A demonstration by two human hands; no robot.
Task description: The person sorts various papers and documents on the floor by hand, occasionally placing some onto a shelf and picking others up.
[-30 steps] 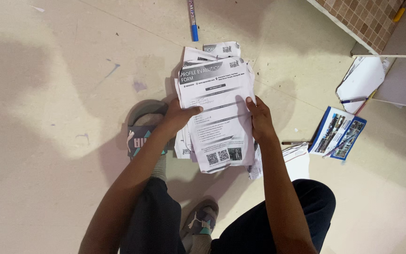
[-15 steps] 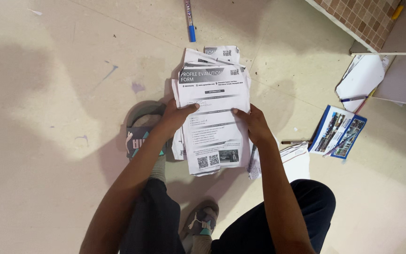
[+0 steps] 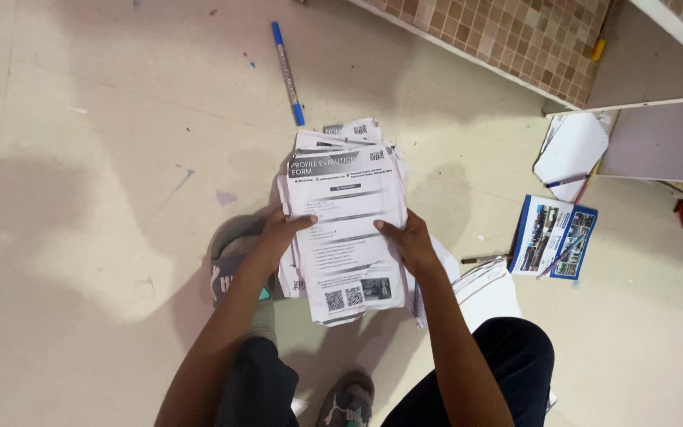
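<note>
Looks like an indoor room used for paperwork, office or study space, exact kind unclear. Bare cream floor [image 3: 81,237] with paint flecks and scuffs. Far right: low wall faced in small brown mosaic tiles [image 3: 499,39] with a white edge, and a plain grey board [image 3: 658,142] beside it. Paper everywhere: stack of printed forms [image 3: 345,213] in the middle, white sheets [image 3: 569,150] and a glossy blue brochure [image 3: 553,237] on the right, another sheet pile [image 3: 484,289] nearer. Blue marker pen [image 3: 287,73] on the floor far centre, a second pen [image 3: 480,259] right of the forms.
</note>
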